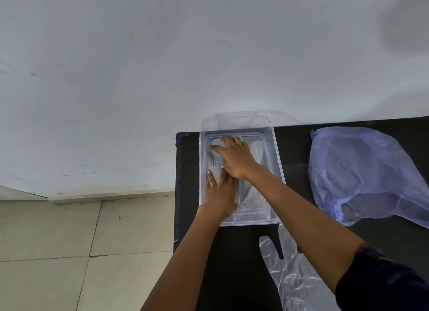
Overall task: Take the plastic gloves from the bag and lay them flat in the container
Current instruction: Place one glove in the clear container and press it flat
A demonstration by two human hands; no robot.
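Black table (294,148): both hands (236,158) apparently flat in container (277,152).

Black table (297,148) w/ clear container (277,162), bluish bag (362,173), loose plastic glove (287,273) on top.

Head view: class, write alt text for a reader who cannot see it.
Both hands, left hand and right hand, press a clear plastic glove flat inside a clear container on a black table. Another glove lies in front of it; a pale blue bag lies right.
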